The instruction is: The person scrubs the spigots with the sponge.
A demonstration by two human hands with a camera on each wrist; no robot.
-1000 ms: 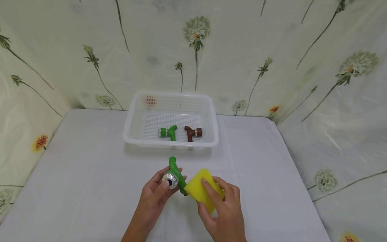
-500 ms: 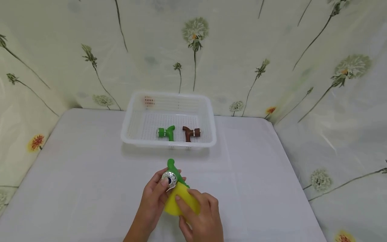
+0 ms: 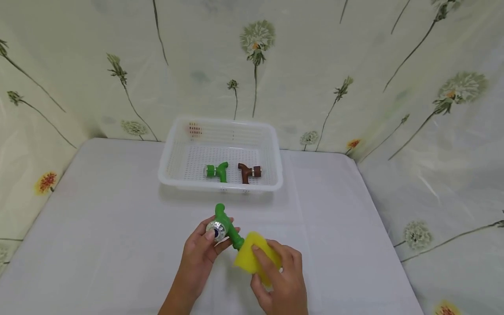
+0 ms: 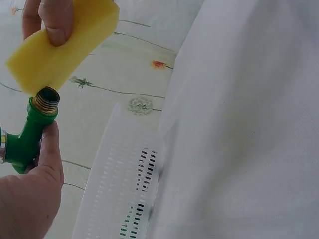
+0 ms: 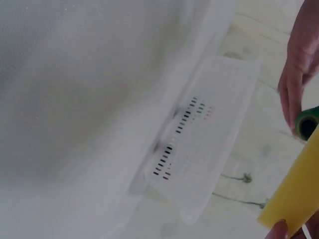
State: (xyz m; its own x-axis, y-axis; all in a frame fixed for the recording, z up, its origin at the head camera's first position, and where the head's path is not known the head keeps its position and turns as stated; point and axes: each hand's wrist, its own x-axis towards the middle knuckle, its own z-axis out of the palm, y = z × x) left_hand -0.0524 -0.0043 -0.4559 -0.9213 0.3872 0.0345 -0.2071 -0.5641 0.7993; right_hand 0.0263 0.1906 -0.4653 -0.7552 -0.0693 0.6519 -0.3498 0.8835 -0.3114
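Note:
My left hand (image 3: 200, 251) holds a green faucet (image 3: 232, 234), its thumb on the silver round knob (image 3: 215, 231). In the left wrist view the faucet's threaded brass end (image 4: 47, 101) points up toward a yellow sponge (image 4: 65, 47). Pinched between thumb and fingers, the sponge (image 3: 257, 256) is in my right hand (image 3: 284, 275), its edge right at the faucet's threaded end. In the right wrist view the sponge (image 5: 294, 191) overlaps the open end of the faucet (image 5: 307, 124).
Behind the hands, a white perforated plastic basket (image 3: 220, 187) stands on the white-covered table (image 3: 118, 210). Inside it lie a second green faucet (image 3: 221, 170) and a brown faucet (image 3: 246, 172). A wall covering with a dandelion print (image 3: 291, 57) rises behind the table.
The sponge moved left over the faucet's lower end, covering it half a second ago, then shifted back right to its tip. The left hand keeps its hold on the faucet, with slight movement.

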